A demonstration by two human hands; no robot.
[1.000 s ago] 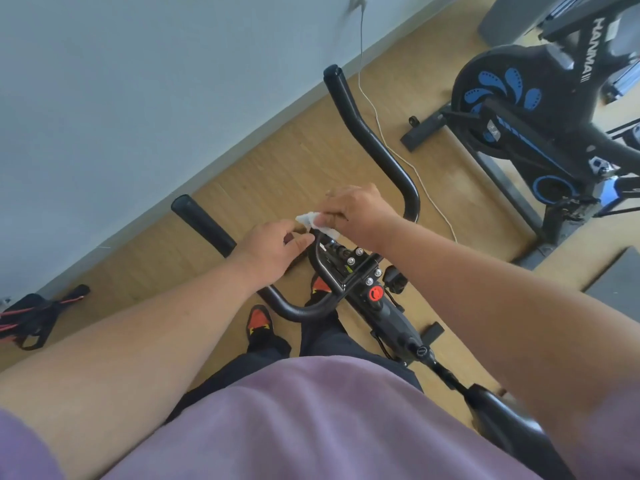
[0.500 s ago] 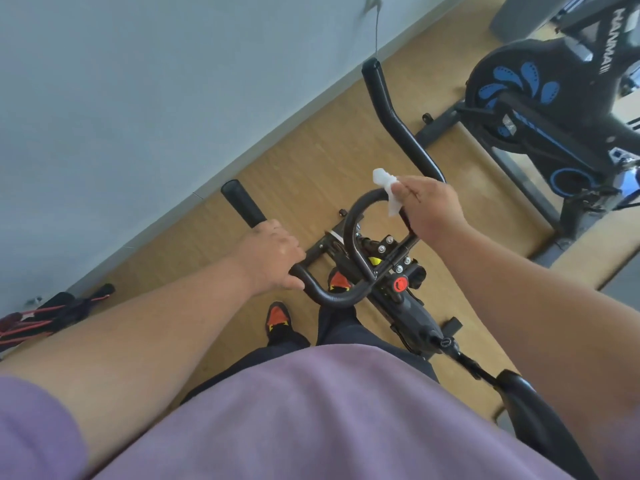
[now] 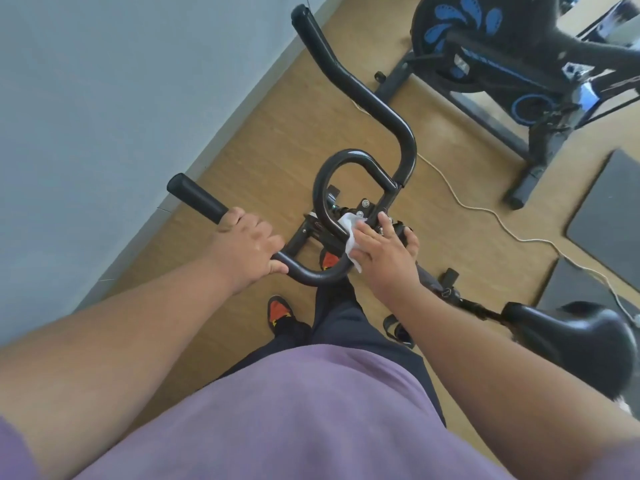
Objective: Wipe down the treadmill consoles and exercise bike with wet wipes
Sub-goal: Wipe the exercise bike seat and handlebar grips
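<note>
A black exercise bike's handlebar [image 3: 360, 84] curves in front of me, with an inner loop [image 3: 346, 161] at its middle. My left hand [image 3: 247, 249] is wrapped around the left bar just below its foam grip [image 3: 195, 197]. My right hand [image 3: 384, 252] presses a white wet wipe [image 3: 349, 233] flat against the handlebar clamp where the loop meets the stem. The bike's black saddle [image 3: 571, 337] sits at the lower right. The clamp's bolts are partly hidden under my right hand.
A pale blue wall [image 3: 104, 98] runs along the left. A second black and blue exercise bike [image 3: 502, 64] stands at the upper right. A white cord [image 3: 485, 209] trails over the wooden floor toward dark floor mats [image 3: 609, 209]. My orange-and-black shoes [image 3: 280, 313] stand below the handlebar.
My right hand has brought the wipe down from the top of the inner loop to the clamp at the stem. My left hand has kept its hold on the left bar.
</note>
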